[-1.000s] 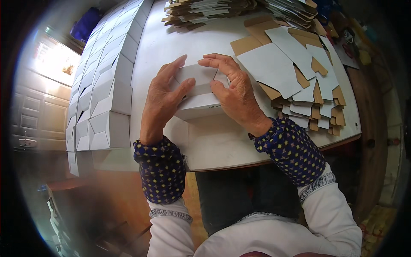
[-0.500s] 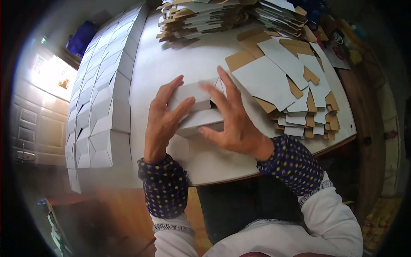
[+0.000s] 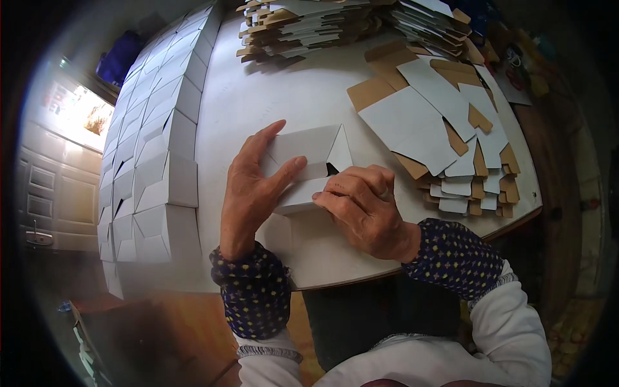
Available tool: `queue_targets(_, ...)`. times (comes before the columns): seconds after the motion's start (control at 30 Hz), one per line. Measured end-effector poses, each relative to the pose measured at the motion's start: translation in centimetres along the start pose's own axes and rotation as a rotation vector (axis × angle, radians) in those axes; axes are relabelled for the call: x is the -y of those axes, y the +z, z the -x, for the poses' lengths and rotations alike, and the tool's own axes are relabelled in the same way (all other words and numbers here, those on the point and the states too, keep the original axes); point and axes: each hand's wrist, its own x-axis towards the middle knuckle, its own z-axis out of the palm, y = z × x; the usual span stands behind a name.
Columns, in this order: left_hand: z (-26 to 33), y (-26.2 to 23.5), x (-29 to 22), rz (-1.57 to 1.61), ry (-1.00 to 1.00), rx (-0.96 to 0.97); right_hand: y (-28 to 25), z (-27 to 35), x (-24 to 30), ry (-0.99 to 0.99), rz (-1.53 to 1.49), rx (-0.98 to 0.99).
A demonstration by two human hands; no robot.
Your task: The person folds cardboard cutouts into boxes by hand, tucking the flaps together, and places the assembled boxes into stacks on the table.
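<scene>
A small white cardboard box (image 3: 308,145) sits on the table in front of me, its top flaps folded inward and a dark gap showing near its right end. My left hand (image 3: 255,184) grips the box's left end, thumb lying over the top and fingers along the far left side. At the near right corner, my right hand (image 3: 361,206) is closed, its fingers curled and thumb and forefinger pinching the near flap. The palm side of the right hand is hidden.
Rows of folded white boxes (image 3: 155,142) line the table's left side. Flat unfolded cartons (image 3: 412,122), white and brown, lie in a loose pile at the right. Taller stacks of flat cartons (image 3: 303,29) stand at the far edge. The white table (image 3: 238,84) has its front edge close to me.
My right hand, spread over the box half a second ago, has drawn down and closed at its near right corner. The left hand keeps its place on the left end.
</scene>
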Motion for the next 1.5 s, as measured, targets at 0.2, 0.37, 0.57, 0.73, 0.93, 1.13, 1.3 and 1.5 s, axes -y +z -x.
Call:
queue_targets(0.2, -0.1, 0.1, 0.2, -0.053, 0.011, -0.048, 0.3, 0.2, 0.0, 0.001, 0.008, -0.007)
queue_targets(0.37, 0.1, 0.1, 0.0, -0.093, 0.030, -0.048, 0.5, 0.5, 0.0, -0.012, 0.011, -0.017)
queue_targets(0.57, 0.0, -0.3, -0.8, -0.218, 0.046, 0.014, 0.3, 0.2, 0.2, -0.029, 0.013, -0.019)
queue_targets(0.73, 0.3, -0.4, -1.4, -0.407, 0.017, 0.006, 0.2, 0.3, 0.3, -0.029, 0.000, -0.020)
queue_targets(0.93, 0.4, -0.2, -1.7, -0.388, 0.140, 0.006, -0.4, 0.3, 0.6, -0.062, 0.022, 0.002)
queue_targets(1.13, 0.5, 0.0, -1.5, -0.063, -0.020, 0.018, -0.4, 0.7, 0.5, -0.051, -0.014, 0.024)
queue_targets(1.3, 0.7, 0.0, -0.9, -0.015, -0.024, 0.086, -0.1, 0.5, 0.7, 0.070, -0.091, 0.054)
queue_targets(1.5, 0.2, -0.2, -0.9, -0.012, 0.067, 0.130, 0.0, 0.4, 0.1, 0.074, -0.093, 0.051)
